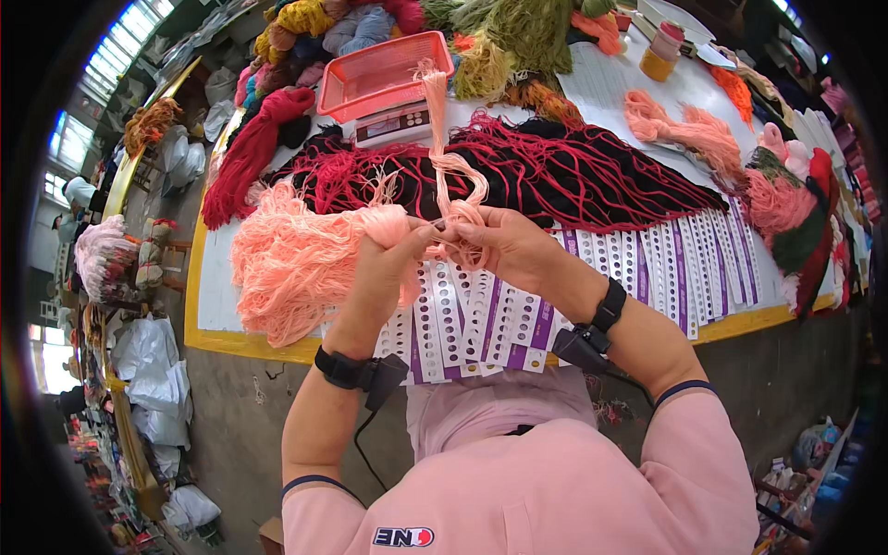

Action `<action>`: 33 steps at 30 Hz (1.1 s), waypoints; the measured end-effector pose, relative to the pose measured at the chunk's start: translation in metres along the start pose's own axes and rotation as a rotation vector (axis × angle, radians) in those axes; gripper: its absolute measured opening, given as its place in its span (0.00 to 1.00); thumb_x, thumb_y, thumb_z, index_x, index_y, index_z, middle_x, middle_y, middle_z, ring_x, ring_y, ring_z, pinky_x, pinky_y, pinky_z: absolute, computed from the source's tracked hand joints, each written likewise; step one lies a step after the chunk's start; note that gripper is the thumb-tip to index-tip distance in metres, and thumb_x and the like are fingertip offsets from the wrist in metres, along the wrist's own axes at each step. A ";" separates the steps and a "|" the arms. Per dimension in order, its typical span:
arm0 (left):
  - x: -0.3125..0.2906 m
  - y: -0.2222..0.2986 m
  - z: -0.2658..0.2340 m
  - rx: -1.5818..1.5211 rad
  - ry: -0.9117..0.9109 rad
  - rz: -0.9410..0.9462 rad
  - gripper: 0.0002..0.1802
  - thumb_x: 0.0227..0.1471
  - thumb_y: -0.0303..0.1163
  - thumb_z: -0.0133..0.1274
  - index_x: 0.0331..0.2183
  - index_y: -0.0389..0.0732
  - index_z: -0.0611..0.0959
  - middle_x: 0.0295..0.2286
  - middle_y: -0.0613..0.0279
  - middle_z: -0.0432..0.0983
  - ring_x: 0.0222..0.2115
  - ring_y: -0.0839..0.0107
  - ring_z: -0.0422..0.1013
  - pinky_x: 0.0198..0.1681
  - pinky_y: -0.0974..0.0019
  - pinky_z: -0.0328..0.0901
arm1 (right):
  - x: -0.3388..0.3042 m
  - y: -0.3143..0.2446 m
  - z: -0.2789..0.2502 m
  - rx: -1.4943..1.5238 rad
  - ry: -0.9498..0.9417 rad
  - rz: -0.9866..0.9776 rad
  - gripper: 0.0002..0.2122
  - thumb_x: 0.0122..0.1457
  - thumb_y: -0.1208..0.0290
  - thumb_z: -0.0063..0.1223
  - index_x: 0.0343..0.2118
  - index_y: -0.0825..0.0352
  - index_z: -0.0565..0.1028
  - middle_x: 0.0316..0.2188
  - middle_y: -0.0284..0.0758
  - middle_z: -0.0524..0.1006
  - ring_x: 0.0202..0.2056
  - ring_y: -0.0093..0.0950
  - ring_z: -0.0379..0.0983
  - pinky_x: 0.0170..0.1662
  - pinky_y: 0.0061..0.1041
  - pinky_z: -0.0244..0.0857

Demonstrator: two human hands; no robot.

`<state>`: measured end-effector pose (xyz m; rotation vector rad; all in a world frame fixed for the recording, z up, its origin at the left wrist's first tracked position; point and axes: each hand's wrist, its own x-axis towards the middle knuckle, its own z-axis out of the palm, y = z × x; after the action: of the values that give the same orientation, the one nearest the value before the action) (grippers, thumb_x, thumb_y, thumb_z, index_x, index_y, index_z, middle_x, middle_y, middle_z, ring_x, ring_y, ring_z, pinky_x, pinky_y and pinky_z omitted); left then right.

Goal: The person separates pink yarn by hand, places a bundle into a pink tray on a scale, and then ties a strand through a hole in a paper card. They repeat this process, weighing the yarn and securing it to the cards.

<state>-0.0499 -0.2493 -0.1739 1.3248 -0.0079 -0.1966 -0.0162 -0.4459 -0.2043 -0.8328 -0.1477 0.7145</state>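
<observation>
My left hand and my right hand meet over the near part of the table, thumbs and fingers closed on peach thread. The looped peach thread hangs beneath the fingertips of my right hand. A long strand of the same skein runs away from my hands, its frayed end at the red basket. Beside and under my left hand spreads a big loose bundle of peach thread. What exactly is pinched between the fingertips is too small to make out.
Cards with punched holes line the yellow table edge. Behind them lies a black and crimson yarn heap. A red basket rests on a scale. Another peach skein and a thread cone are at right.
</observation>
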 end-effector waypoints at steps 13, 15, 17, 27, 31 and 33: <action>0.004 0.119 -0.245 -0.738 0.224 0.438 0.05 0.56 0.20 0.45 0.35 0.33 0.75 0.16 0.73 0.52 0.17 0.83 0.52 0.24 0.76 0.55 | -0.049 -0.118 -0.110 -0.805 0.254 0.052 0.06 0.60 0.69 0.53 0.31 0.67 0.75 0.23 0.24 0.69 0.23 0.14 0.63 0.27 0.14 0.58; -0.021 0.158 -0.335 -0.526 0.505 0.611 0.08 0.54 0.22 0.47 0.38 0.34 0.76 0.22 0.70 0.56 0.23 0.78 0.56 0.29 0.73 0.57 | -0.056 -0.142 -0.134 -0.508 0.344 -0.073 0.06 0.60 0.70 0.53 0.31 0.66 0.75 0.20 0.24 0.68 0.22 0.14 0.64 0.26 0.15 0.58; -0.054 0.192 -0.421 -0.151 0.887 0.719 0.12 0.52 0.23 0.49 0.41 0.36 0.76 0.28 0.66 0.61 0.29 0.73 0.60 0.34 0.71 0.60 | -0.065 -0.173 -0.175 -0.380 0.428 -0.105 0.06 0.58 0.70 0.53 0.30 0.68 0.75 0.20 0.28 0.71 0.22 0.17 0.67 0.28 0.19 0.65; 0.009 0.111 -0.249 0.067 -0.017 0.471 0.20 0.59 0.32 0.45 0.52 0.35 0.73 0.37 0.59 0.74 0.22 0.82 0.60 0.25 0.78 0.59 | -0.003 -0.144 0.004 -1.552 0.195 -0.486 0.15 0.58 0.62 0.54 0.21 0.70 0.71 0.17 0.39 0.68 0.23 0.33 0.65 0.30 0.33 0.61; 0.019 0.086 -0.057 -0.353 -0.113 0.248 0.25 0.62 0.40 0.46 0.56 0.36 0.69 0.25 0.70 0.69 0.14 0.88 0.52 0.17 0.79 0.51 | 0.056 -0.112 0.090 -1.441 -0.103 -1.018 0.12 0.61 0.64 0.52 0.25 0.67 0.73 0.24 0.36 0.72 0.30 0.33 0.72 0.40 0.34 0.64; 0.010 0.057 -0.067 -0.373 -0.421 0.245 0.28 0.60 0.43 0.49 0.56 0.36 0.70 0.28 0.70 0.71 0.14 0.87 0.52 0.17 0.80 0.50 | 0.058 -0.110 0.122 -1.242 -0.210 -0.904 0.12 0.62 0.65 0.49 0.25 0.67 0.73 0.24 0.35 0.72 0.30 0.33 0.72 0.41 0.33 0.64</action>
<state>-0.0245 -0.1729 -0.1365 0.8829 -0.4670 -0.2514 0.0379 -0.3832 -0.0510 -1.6767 -1.1582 -0.2561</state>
